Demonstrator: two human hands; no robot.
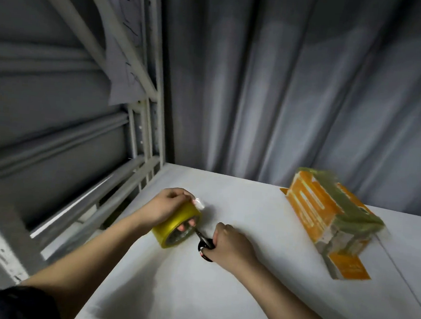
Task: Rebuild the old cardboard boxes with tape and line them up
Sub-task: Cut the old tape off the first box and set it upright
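A yellow roll of tape (172, 225) lies tilted at the left-centre of the white table (246, 274). My left hand (166, 206) grips the roll, with fingers through its core and the thumb on top beside a loose pale end of tape. My right hand (231, 245) holds small black-handled scissors (204, 243), whose blades point at the roll's edge. An orange and white cardboard box (325, 217), wrapped in greenish tape, lies on its side at the right of the table, apart from both hands.
A grey metal bed frame with rails (135, 154) stands close along the table's left edge. A grey curtain (284, 89) hangs behind the table. A dark line runs across the table near its right edge (405, 280).
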